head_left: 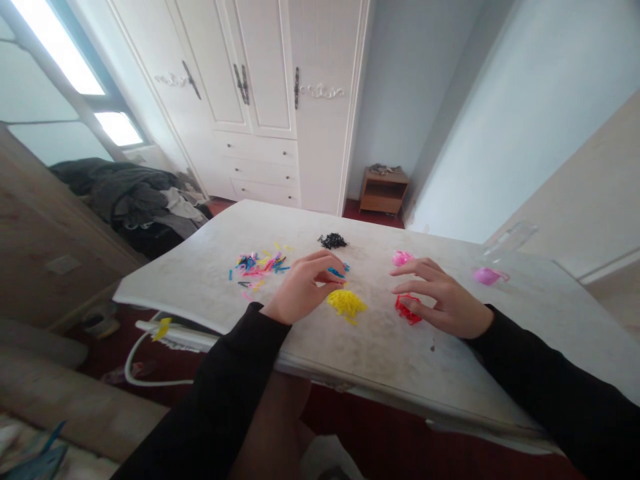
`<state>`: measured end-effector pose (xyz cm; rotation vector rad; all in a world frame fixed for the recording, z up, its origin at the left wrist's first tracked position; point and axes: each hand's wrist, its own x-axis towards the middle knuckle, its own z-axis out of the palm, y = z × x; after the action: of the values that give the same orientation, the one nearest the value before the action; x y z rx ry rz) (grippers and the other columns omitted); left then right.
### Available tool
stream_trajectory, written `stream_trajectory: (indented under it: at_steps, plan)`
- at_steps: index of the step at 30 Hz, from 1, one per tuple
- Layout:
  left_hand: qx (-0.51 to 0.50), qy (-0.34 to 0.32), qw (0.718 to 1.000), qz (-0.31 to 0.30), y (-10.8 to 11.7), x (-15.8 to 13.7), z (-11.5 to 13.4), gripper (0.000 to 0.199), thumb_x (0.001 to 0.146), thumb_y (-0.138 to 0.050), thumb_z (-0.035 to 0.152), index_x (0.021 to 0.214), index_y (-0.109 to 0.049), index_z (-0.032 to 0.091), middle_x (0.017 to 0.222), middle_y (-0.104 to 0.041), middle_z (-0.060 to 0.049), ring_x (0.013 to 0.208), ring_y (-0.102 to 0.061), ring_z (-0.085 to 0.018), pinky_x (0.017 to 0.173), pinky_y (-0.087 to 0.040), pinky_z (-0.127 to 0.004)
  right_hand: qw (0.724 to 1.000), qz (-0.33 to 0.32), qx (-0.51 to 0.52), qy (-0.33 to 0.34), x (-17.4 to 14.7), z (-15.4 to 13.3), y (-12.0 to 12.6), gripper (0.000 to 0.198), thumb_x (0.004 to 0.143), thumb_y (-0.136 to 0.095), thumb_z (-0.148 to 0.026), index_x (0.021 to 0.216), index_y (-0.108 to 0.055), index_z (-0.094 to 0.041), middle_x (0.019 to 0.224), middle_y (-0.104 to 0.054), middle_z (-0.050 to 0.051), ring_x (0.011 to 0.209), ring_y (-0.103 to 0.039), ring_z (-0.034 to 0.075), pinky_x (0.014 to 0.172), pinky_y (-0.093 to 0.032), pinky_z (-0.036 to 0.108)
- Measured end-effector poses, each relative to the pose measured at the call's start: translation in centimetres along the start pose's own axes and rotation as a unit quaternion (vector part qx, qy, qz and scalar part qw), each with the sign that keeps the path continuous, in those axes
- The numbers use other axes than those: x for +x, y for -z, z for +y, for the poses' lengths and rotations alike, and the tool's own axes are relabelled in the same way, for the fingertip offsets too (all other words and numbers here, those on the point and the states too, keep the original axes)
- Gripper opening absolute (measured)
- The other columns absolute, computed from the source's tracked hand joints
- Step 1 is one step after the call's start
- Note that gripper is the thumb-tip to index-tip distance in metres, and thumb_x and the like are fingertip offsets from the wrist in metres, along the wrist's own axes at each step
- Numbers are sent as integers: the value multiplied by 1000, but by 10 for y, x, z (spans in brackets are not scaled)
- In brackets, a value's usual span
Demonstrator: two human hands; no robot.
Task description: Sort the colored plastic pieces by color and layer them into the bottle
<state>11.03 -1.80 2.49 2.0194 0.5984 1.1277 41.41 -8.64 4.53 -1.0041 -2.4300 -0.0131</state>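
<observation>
My left hand [313, 281] is closed in a pinch just above a pile of yellow small elastic bands [347, 303]. A small orange-red bit shows at its fingertips, too small to make out. Blue bands [338, 272] are partly hidden behind those fingers. My right hand [440, 297] hovers with its fingers spread over a pile of red bands [407, 309], which its thumb and fingers partly cover. Pink bands [402, 257] lie just beyond it. A mixed heap of coloured bands [260, 265] is left of my left hand, and black bands [333, 241] form a pile farther back.
All the piles lie on a white table [380, 353]. On its right side stand a clear plastic container [510, 240] and a pinkish-purple object [489, 275]. A white wardrobe [260, 80], a small wooden cabinet [384, 192] and heaped dark clothes [135, 193] are beyond the table.
</observation>
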Motion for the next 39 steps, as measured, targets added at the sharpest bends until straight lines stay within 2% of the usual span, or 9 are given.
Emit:
stream_trajectory:
  at_steps: [6, 13, 16, 19, 22, 31, 34, 37, 39]
  plan:
    - [-14, -2, 1000, -8, -1, 4, 9, 4, 87, -74, 13, 84, -74, 16, 111, -73, -10, 97, -75, -18, 83, -67, -30, 1000, 1, 4, -4, 1, -1, -1, 14, 99, -61, -28, 106, -73, -26, 126, -69, 11, 119, -60, 30, 101, -48, 53]
    - [-47, -1, 999, 13, -5, 5, 22, 7, 87, -73, 12, 88, -77, 17, 106, -73, -8, 104, -74, -19, 86, -67, -29, 1000, -6, 19, -3, 1, -3, -3, 16, 100, -60, -29, 108, -73, -25, 126, -69, 11, 118, -60, 29, 104, -46, 52]
    - [-90, 19, 995, 35, -13, 7, 25, 6, 85, -75, 12, 88, -75, 17, 107, -73, -7, 98, -75, -18, 88, -67, -30, 999, -8, 35, 3, 2, -9, -4, 21, 100, -59, -30, 117, -70, -25, 126, -70, 12, 117, -62, 28, 105, -46, 50]
    - [-113, 48, 991, 57, -23, 10, 31, 8, 81, -78, 13, 85, -72, 17, 105, -71, -6, 87, -76, -16, 77, -68, -29, 998, -31, 52, 23, 5, -18, -5, 36, 99, -60, -29, 135, -62, -26, 131, -68, 12, 120, -62, 27, 106, -46, 48]
    - [-103, 54, 992, 50, -34, 15, 35, 7, 80, -78, 14, 83, -72, 17, 100, -69, -6, 87, -74, -16, 68, -66, -25, 996, -51, 59, 39, 6, -25, -6, 49, 99, -62, -32, 147, -54, -29, 140, -64, 12, 124, -59, 27, 105, -47, 47]
    - [-123, 62, 990, 5, -49, 22, 38, 10, 80, -78, 17, 84, -69, 17, 100, -68, -6, 81, -71, -14, 69, -64, -26, 997, -39, 44, 56, 4, -28, -7, 53, 100, -61, -30, 152, -49, -26, 134, -67, 13, 120, -61, 27, 102, -49, 44]
    - [-66, 54, 996, -2, -42, 22, 32, 12, 84, -76, 21, 94, -70, 19, 102, -71, -6, 80, -72, -15, 70, -63, -27, 998, -21, 39, 51, 3, -27, -6, 47, 101, -60, -30, 147, -53, -26, 132, -69, 12, 118, -63, 26, 101, -48, 44]
    - [92, 11, 996, 9, -29, 19, 20, 9, 93, -62, 20, 98, -69, 19, 98, -73, -5, 90, -70, -19, 84, -60, -35, 1000, 8, 28, 11, 3, -25, -5, 38, 102, -57, -29, 140, -58, -26, 130, -71, 12, 119, -64, 27, 103, -46, 46]
    - [193, -17, 981, -15, -21, 16, 12, 17, 95, -53, 16, 99, -69, 19, 97, -74, -7, 101, -67, -23, 93, -54, -42, 999, 28, 14, -26, 3, -24, -4, 32, 102, -56, -31, 134, -62, -25, 127, -73, 12, 118, -64, 28, 102, -46, 48]
